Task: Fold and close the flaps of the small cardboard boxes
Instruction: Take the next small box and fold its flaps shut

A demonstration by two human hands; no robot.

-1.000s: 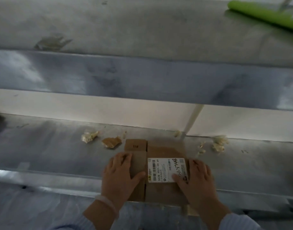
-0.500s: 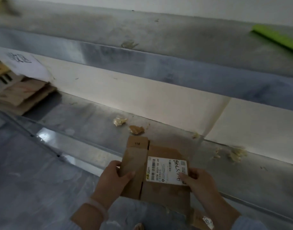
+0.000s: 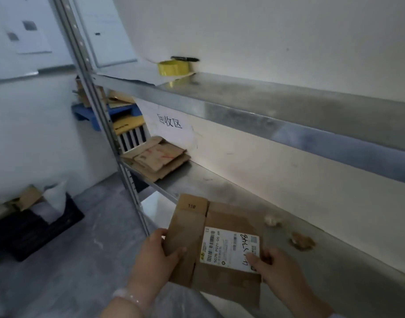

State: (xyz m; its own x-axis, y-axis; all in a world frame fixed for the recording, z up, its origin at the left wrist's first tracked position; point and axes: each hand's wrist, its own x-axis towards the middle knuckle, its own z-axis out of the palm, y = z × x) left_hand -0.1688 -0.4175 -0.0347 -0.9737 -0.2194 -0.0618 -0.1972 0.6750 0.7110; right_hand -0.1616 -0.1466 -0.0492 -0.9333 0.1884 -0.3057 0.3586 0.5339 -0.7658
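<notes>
In the head view, the left hand [image 3: 155, 258] grips the cardboard box [image 3: 187, 232] by its left edge, thumb on top. The right hand [image 3: 281, 274] pinches the right edge, thumb on the label [image 3: 226, 249]. The box is held flat, label up, at the front edge of the lower shelf [image 3: 348, 267], with its long axis pointing away from the person.

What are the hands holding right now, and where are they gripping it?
Both hold the cardboard box: the left hand grips its left edge, the right hand pinches its right edge, thumb on the white label.

Left hand [image 3: 154, 255] and right hand [image 3: 277, 271] grip the box [image 3: 229, 215], thumbs on top.
</notes>
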